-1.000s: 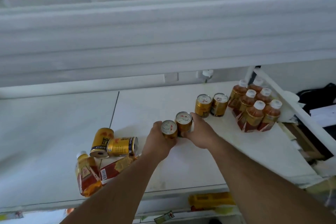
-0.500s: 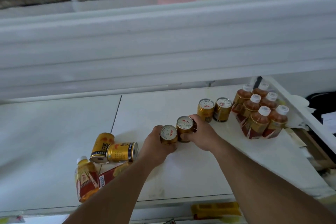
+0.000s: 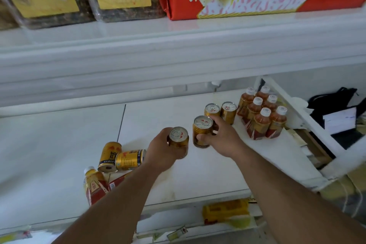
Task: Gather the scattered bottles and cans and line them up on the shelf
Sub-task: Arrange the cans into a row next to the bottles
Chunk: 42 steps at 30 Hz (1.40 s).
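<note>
- The right hand (image 3: 219,136) grips an upright gold can (image 3: 202,130) just in front-left of the two standing cans (image 3: 220,112), axis vertical, so the right hand is nearer that row
- The left hand (image 3: 162,150) holds a second upright can (image 3: 178,137) just beside it on the shelf (image 3: 69,134)
- Toppled cans (image 3: 122,157) and bottles (image 3: 94,184) lie left, nearer the left hand

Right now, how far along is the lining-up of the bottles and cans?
Done: six bottles stand grouped at the shelf's right end, with two upright cans beside them. In hand: the left hand and right hand each grip an upright can, near that row. Left: two tipped cans and two lying bottles at the front left.
</note>
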Each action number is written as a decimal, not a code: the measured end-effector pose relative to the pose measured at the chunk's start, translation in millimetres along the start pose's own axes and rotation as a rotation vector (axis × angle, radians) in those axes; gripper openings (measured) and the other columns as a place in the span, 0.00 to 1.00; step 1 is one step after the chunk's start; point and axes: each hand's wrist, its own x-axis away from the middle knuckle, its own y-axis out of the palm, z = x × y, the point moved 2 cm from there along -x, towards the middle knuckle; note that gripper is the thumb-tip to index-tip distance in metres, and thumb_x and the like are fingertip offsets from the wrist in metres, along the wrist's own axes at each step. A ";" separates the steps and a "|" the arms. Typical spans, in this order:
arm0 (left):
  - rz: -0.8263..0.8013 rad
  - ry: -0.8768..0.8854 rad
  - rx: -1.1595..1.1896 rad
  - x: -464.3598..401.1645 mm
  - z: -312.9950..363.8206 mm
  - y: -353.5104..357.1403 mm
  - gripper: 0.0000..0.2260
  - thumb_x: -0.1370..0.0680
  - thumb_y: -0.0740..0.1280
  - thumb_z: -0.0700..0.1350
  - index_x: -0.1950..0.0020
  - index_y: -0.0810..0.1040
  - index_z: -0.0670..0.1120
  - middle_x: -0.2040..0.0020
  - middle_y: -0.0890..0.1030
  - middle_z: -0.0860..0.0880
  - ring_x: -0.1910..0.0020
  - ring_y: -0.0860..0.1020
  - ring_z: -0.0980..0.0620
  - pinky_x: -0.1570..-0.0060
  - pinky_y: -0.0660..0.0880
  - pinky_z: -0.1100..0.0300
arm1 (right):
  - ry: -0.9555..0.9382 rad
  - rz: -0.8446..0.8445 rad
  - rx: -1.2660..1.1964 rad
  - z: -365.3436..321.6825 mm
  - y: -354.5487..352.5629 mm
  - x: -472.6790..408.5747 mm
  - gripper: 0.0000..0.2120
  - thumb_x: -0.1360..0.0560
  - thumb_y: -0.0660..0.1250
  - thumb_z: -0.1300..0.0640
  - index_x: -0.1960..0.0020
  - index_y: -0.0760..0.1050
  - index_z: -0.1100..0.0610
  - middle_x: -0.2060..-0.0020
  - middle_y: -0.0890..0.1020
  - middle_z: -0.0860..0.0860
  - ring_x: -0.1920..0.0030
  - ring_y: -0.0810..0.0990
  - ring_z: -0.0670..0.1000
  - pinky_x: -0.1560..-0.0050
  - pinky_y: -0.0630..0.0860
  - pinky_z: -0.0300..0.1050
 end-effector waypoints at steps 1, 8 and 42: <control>0.000 0.008 0.007 4.3 3.3 0.2 0.24 0.33 0.79 0.46 0.42 0.74 0.58 0.52 0.81 0.60 0.53 0.79 0.59 0.64 0.71 0.69 | -0.008 0.005 0.000 -1.1 -2.5 5.9 0.34 0.28 0.79 0.54 0.26 0.68 0.50 0.38 0.77 0.44 0.37 0.75 0.46 0.37 0.70 0.42; 0.006 0.046 0.040 42.1 20.2 12.4 0.24 0.33 0.79 0.46 0.40 0.76 0.56 0.49 0.81 0.59 0.48 0.79 0.57 0.56 0.75 0.65 | -0.052 0.054 0.004 -1.9 -23.6 48.8 0.36 0.29 0.80 0.51 0.25 0.70 0.48 0.34 0.78 0.45 0.34 0.75 0.47 0.36 0.71 0.44; -0.040 0.170 0.051 245.3 45.4 48.3 0.24 0.33 0.79 0.49 0.41 0.75 0.58 0.50 0.81 0.61 0.51 0.79 0.64 0.57 0.73 0.68 | -0.054 0.193 0.033 16.8 -60.6 277.4 0.32 0.29 0.79 0.51 0.28 0.72 0.48 0.38 0.78 0.43 0.37 0.74 0.44 0.39 0.69 0.40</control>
